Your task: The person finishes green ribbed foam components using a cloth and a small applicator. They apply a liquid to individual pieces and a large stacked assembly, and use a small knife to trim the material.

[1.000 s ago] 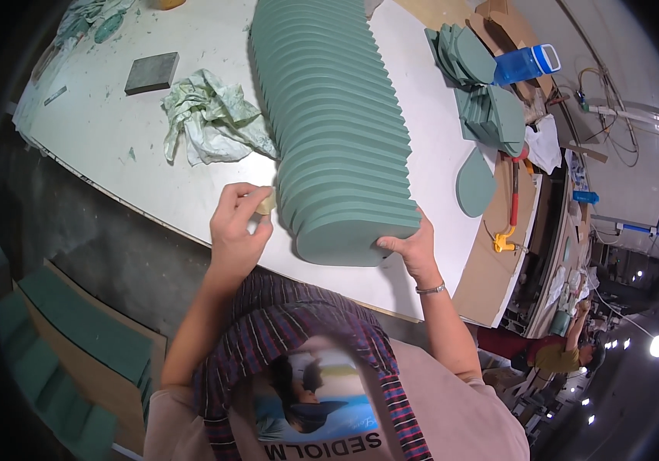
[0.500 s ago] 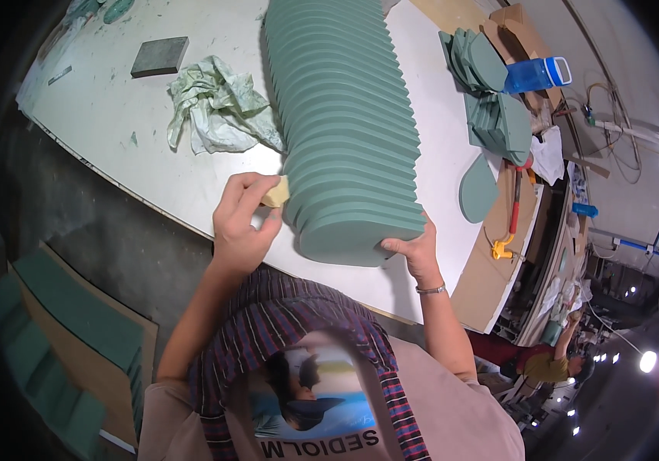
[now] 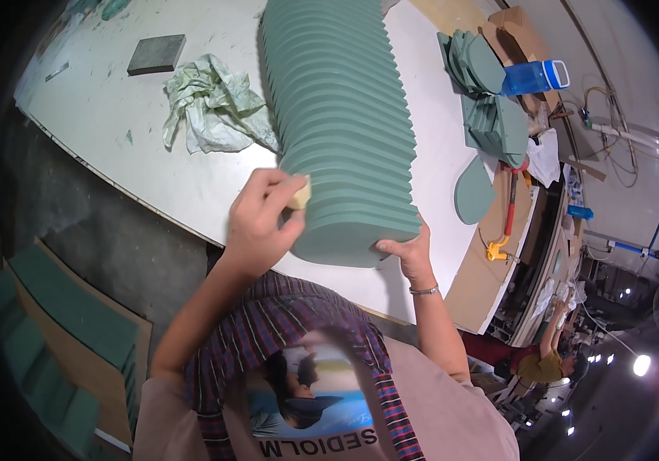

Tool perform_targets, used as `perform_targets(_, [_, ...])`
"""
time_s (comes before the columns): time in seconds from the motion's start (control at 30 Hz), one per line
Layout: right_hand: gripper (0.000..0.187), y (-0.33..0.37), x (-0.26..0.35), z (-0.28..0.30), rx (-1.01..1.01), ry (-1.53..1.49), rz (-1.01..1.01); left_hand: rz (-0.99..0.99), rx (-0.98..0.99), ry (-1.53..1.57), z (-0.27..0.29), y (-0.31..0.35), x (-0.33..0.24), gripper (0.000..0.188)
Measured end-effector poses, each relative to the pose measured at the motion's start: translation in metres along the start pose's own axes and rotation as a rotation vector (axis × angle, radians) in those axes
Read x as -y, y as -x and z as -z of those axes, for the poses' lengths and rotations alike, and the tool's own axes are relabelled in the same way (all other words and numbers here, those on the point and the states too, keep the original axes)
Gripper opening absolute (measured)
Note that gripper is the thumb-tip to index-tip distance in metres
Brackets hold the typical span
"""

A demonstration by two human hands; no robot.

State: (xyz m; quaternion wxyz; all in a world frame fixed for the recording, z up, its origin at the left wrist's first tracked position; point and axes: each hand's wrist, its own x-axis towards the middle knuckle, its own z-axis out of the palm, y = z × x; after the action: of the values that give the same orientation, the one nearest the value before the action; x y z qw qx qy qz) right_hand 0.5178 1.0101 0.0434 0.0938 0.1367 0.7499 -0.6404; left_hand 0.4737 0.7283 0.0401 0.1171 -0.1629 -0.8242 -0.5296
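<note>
A long row of green, rounded flat panels [image 3: 337, 131] lies packed face to face on the white table [image 3: 99, 131]. My left hand [image 3: 262, 219] pinches a small pale yellow block [image 3: 300, 194], perhaps a sponge, against the left edges of the panels near the close end. My right hand [image 3: 410, 250] grips the right corner of the nearest panel, thumb on its front face and fingers behind, out of sight. A crumpled, green-stained cloth [image 3: 218, 107] lies left of the row.
A dark grey block [image 3: 156, 54] sits beyond the cloth. At the right are more stacked green panels [image 3: 491, 127], a single loose panel [image 3: 474, 192], a blue bottle [image 3: 529, 77] and a red-handled tool [image 3: 510, 207]. Boards [image 3: 76, 307] lean at lower left. Another person [image 3: 541, 365] works far right.
My left hand has moved right and slightly forward with the yellow block, from the row's side edge onto the panels' curved edges. My right hand keeps its grip on the nearest panel.
</note>
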Motion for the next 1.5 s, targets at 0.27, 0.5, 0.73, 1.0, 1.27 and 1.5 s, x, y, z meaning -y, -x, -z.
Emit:
perform_targets(0.27, [0.059, 0.0, -0.008, 0.001, 0.001, -0.016, 0.032, 0.073, -0.065, -0.073, 0.009, 0.032, 0.013, 0.042])
perform_targets(0.5, [0.059, -0.001, -0.01, 0.001, 0.013, -0.004, 0.033, 0.043, -0.025, -0.01, -0.003, 0.039, 0.007, 0.04])
perform_targets(0.73, [0.058, 0.002, -0.014, 0.012, 0.072, -0.065, -0.013, 0.272, -0.074, 0.124, 0.008, 0.052, 0.011, 0.04])
perform_targets(1.0, [0.094, -0.031, 0.012, 0.013, 0.048, -0.531, -0.235, 0.664, -0.153, 1.233, 0.001, 0.048, 0.032, 0.041])
perform_targets(1.27, [0.096, -0.076, -0.008, 0.014, 0.028, -0.496, -0.45, 0.772, -0.068, 1.279, -0.008, 0.045, 0.024, 0.04])
perform_targets(1.5, [0.096, -0.08, -0.021, 0.026, 0.077, -0.584, -0.404, 0.776, -0.107, 1.138, -0.006, 0.033, 0.037, 0.038])
